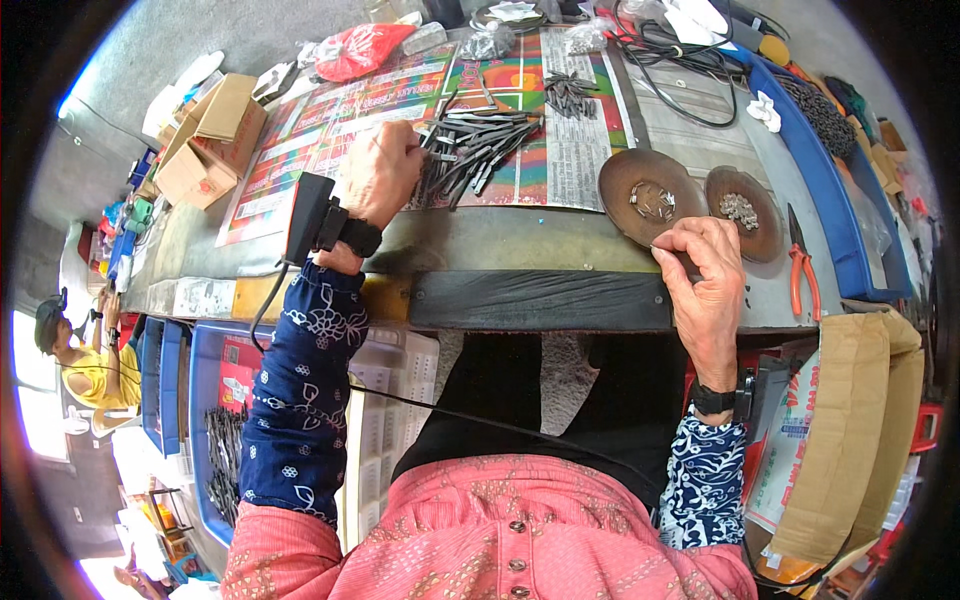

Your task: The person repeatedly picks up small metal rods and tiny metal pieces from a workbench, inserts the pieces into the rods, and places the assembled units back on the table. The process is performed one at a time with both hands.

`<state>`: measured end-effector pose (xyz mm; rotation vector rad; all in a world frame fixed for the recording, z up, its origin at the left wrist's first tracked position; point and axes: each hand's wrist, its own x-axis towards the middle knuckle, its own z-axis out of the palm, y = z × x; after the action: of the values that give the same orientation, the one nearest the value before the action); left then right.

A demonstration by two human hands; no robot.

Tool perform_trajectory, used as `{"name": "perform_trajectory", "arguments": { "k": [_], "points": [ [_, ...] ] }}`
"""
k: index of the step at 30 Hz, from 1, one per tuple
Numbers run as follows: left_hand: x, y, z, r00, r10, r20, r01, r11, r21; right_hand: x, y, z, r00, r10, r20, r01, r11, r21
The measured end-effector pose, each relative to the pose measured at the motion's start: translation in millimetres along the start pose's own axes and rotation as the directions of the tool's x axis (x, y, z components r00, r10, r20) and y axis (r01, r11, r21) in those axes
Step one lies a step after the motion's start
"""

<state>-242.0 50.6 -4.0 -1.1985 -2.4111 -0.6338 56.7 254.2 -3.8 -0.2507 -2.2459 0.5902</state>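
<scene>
At the left edge of a heap of thin dark strips point(485, 150), my left hand point(380, 172) has its fingers closed at the end of one strip. My right hand point(706, 262) is pinched, thumb against forefinger, at the near rim of a round brown dish point(625, 185). Whatever lies between those fingertips is too small to make out. Small shiny metal pieces point(655, 203) lie in that dish. Beside it, a smaller brown dish point(765, 240) holds a little heap of small silvery pieces point(739, 210).
Red-handled pliers point(803, 275) lie right of the dishes. A long blue tray point(850, 220) lines the right edge. More dark strips point(570, 95) lie farther back. Cardboard boxes point(215, 140) stand at left, near a red bag point(362, 50). Another person point(95, 360) sits far left.
</scene>
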Motion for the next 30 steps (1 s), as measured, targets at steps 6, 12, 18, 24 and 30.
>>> {"name": "perform_trajectory", "arguments": {
  "k": [6,12,18,24,30],
  "points": [
    [-7.8,8.4,-13.2,0.996,-0.082,0.026,0.082,0.997,0.009,-1.4,0.2,0.7,0.999,0.003,-0.035,-0.003,1.000,0.002],
    [-26.0,32.3,-36.7,0.993,-0.119,0.017,0.118,0.937,-0.328,-5.7,-7.1,2.1,0.994,0.059,-0.088,-0.052,0.995,0.082],
    [-61.4,80.4,-61.9,0.922,-0.170,0.347,0.386,0.436,-0.813,-13.1,-26.8,4.9,0.995,0.049,-0.086,-0.041,0.994,0.098],
    [-92.0,126.5,-76.8,0.881,-0.148,0.450,0.473,0.234,-0.849,-18.8,-50.6,3.3,0.990,0.143,-0.016,-0.132,0.948,0.289],
    [-109.8,144.2,-77.7,0.831,-0.043,0.554,0.547,-0.111,-0.830,-26.2,-71.9,0.6,0.989,0.150,0.000,-0.136,0.898,0.418]
  ]
}}
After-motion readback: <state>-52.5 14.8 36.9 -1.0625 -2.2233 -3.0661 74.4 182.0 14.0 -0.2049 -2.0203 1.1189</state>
